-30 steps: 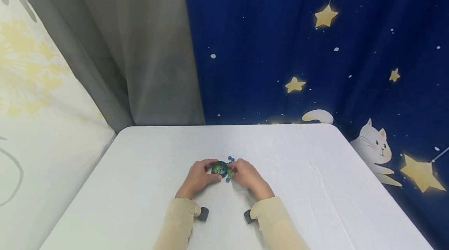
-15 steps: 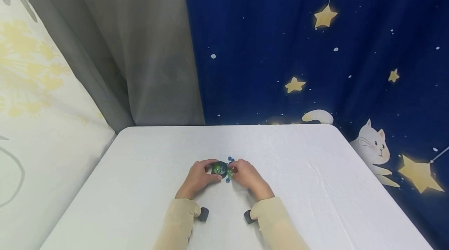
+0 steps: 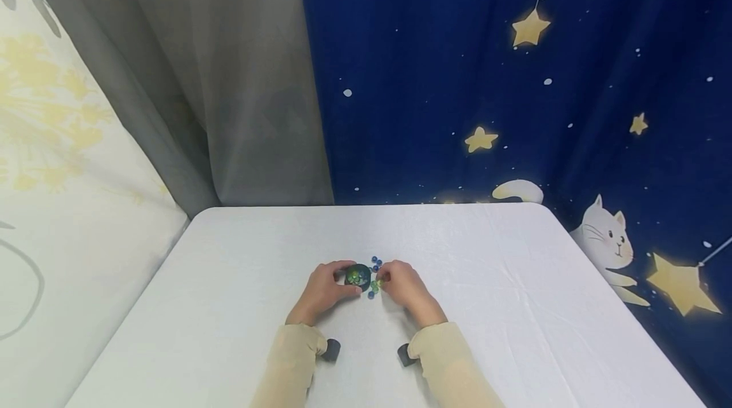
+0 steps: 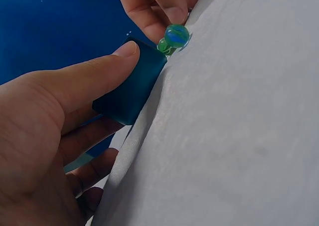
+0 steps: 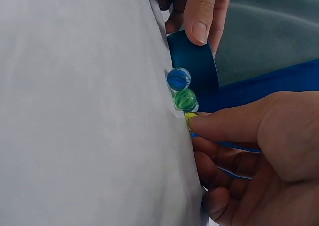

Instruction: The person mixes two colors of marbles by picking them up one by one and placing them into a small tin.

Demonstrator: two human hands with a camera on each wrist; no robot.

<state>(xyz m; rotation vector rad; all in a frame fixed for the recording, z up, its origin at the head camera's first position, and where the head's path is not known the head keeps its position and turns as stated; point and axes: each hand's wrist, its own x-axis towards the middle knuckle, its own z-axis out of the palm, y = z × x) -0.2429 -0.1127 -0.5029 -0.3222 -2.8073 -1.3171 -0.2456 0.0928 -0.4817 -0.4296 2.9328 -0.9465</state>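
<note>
The left hand [image 3: 323, 290] grips a small dark blue cup [image 3: 358, 276], thumb on its near wall and fingers curled round the far side. The cup stands upright on the worktop [image 3: 229, 281], mouth up, its axis vertical; from the head view it shows green and yellow marbles inside. It sits near the middle of the worktop, a little toward the person.

The right hand [image 3: 403, 286] lies just at 3 o'clock of the cup, fingers curled, its thumb tip pressing a yellow marble [image 5: 190, 119] against the cloth; whether a finger closes on it from the other side is hidden.

Between that marble and the cup wall lie a green marble [image 5: 185, 100] and a blue marble [image 5: 179, 79], in a short row touching or nearly touching each other, the blue one against the cup. A few more blue marbles [image 3: 375, 262] lie loose at 12 to 1 o'clock of the cup.

Both forearms wear pale yellow sleeves [image 3: 452, 357]. Beyond the worktop, at 12 o'clock, hangs a grey curtain [image 3: 229, 77], and to its right a dark blue cloth [image 3: 457, 65] printed with stars and a white cat.
</note>
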